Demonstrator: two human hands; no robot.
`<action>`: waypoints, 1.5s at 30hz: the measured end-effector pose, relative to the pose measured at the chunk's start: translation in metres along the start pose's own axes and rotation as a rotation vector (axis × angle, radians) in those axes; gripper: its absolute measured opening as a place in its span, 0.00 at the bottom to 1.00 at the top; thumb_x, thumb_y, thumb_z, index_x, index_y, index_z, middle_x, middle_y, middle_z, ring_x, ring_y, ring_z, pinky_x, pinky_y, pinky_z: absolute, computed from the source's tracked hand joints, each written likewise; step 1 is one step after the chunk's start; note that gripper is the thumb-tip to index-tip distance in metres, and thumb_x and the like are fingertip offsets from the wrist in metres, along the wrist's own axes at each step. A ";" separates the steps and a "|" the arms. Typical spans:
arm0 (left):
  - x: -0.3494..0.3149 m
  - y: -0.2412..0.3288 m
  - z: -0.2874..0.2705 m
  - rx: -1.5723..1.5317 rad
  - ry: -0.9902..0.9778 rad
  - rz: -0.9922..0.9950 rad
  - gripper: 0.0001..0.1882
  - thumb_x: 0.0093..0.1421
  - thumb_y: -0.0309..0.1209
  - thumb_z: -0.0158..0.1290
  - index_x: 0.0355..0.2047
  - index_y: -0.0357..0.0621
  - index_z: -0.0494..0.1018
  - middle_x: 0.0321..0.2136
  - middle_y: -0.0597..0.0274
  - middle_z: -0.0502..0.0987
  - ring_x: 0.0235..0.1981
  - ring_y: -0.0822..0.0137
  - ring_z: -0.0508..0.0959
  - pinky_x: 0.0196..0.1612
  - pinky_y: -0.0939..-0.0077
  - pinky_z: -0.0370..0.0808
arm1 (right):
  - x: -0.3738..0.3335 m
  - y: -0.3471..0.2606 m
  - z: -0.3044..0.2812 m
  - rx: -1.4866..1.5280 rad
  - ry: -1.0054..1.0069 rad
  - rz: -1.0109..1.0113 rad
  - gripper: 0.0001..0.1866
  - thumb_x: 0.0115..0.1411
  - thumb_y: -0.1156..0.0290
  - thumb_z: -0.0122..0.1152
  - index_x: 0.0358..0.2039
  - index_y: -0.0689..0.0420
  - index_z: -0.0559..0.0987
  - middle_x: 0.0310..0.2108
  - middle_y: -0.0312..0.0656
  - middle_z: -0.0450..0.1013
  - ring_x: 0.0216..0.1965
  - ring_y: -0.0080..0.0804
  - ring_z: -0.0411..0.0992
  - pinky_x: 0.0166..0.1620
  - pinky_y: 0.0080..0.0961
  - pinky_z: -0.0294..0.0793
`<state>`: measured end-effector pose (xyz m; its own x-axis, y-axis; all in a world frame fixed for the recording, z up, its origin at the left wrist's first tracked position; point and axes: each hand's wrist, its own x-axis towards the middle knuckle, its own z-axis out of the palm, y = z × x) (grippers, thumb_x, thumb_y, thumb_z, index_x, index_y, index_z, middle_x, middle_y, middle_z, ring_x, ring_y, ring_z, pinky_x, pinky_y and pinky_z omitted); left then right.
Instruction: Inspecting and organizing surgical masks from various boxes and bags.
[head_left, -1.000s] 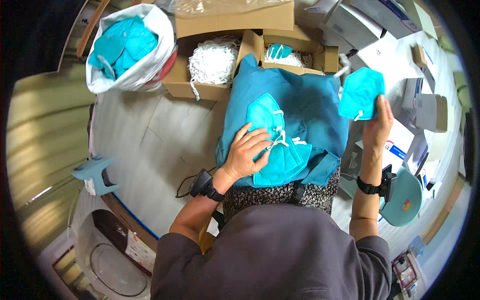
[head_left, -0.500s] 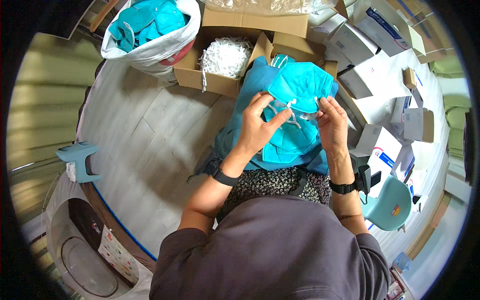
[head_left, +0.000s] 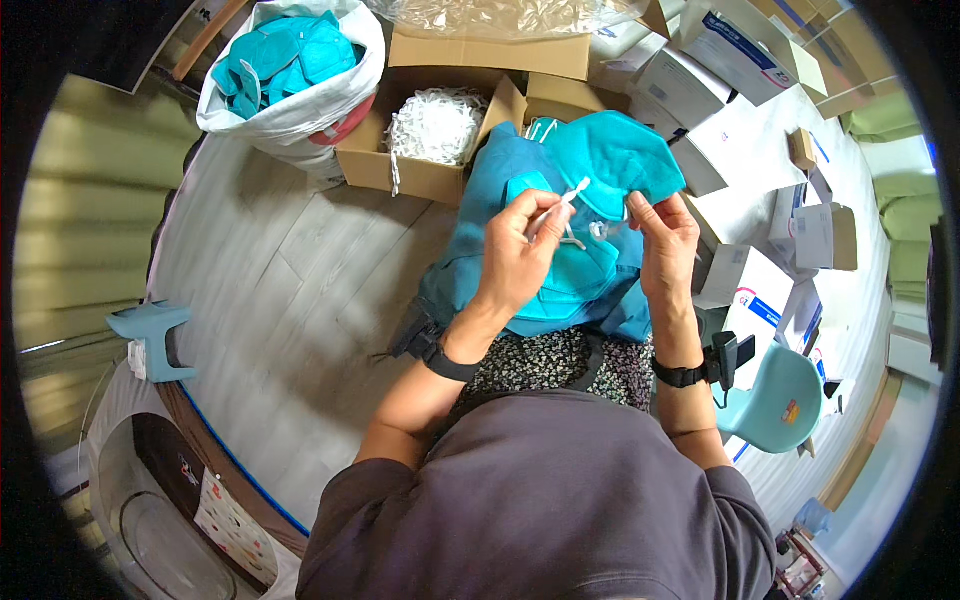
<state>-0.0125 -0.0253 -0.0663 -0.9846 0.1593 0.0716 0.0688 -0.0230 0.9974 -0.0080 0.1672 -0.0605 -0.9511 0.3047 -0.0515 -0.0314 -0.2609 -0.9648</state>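
Over my lap, a teal face mask is held up by its right lower edge. My right hand pinches that edge between thumb and fingers. My left hand is closed on a white strap, whose tip sticks out past the thumb toward the mask's lower left edge. Whether the strap is joined to the mask there, I cannot tell. Below, more teal masks lie on a blue cloth across my lap, partly hidden by my hands and the held mask.
Ahead, a cardboard box holds a heap of white straps. A white sack full of teal masks stands at the far left. White cartons are scattered on the right, near a pale green stool. Another blue stool stands left.
The held mask has shifted right and tilted, with its left side released. My left hand has drawn back from the mask's edge and now grips the white strap.
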 end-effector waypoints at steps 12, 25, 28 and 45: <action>0.024 0.010 0.022 -0.160 -0.163 -0.061 0.12 0.59 0.32 0.63 0.36 0.36 0.75 0.29 0.64 0.80 0.28 0.77 0.78 0.31 0.80 0.75 | -0.003 -0.015 0.013 0.098 0.019 -0.099 0.11 0.59 0.79 0.64 0.44 0.62 0.80 0.36 0.37 0.79 0.36 0.22 0.75 0.45 0.22 0.73; 0.017 0.020 0.039 -0.134 -0.349 0.032 0.06 0.61 0.28 0.57 0.33 0.37 0.80 0.24 0.61 0.80 0.26 0.74 0.78 0.32 0.79 0.74 | 0.007 -0.015 0.007 0.028 0.182 -0.121 0.03 0.58 0.77 0.66 0.33 0.61 0.83 0.31 0.34 0.78 0.32 0.18 0.72 0.40 0.17 0.69; 0.007 0.064 0.013 -0.345 -0.567 -0.002 0.15 0.65 0.35 0.53 0.26 0.39 0.80 0.21 0.62 0.79 0.24 0.71 0.78 0.35 0.74 0.74 | 0.022 0.003 -0.019 0.003 0.172 -0.104 0.05 0.57 0.76 0.67 0.24 0.59 0.81 0.24 0.30 0.74 0.27 0.15 0.65 0.34 0.15 0.60; 0.044 0.058 -0.064 -0.602 0.029 -0.133 0.17 0.70 0.38 0.45 0.47 0.35 0.71 0.26 0.59 0.77 0.28 0.71 0.74 0.32 0.80 0.68 | 0.077 0.080 0.010 -0.791 -0.392 -0.003 0.20 0.57 0.66 0.65 0.47 0.64 0.79 0.38 0.49 0.80 0.36 0.34 0.78 0.41 0.27 0.76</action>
<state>-0.0619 -0.0825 -0.0065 -0.9831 0.1722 -0.0623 -0.1496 -0.5592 0.8154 -0.0873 0.1603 -0.1393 -0.9928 -0.0699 -0.0971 0.0501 0.4941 -0.8679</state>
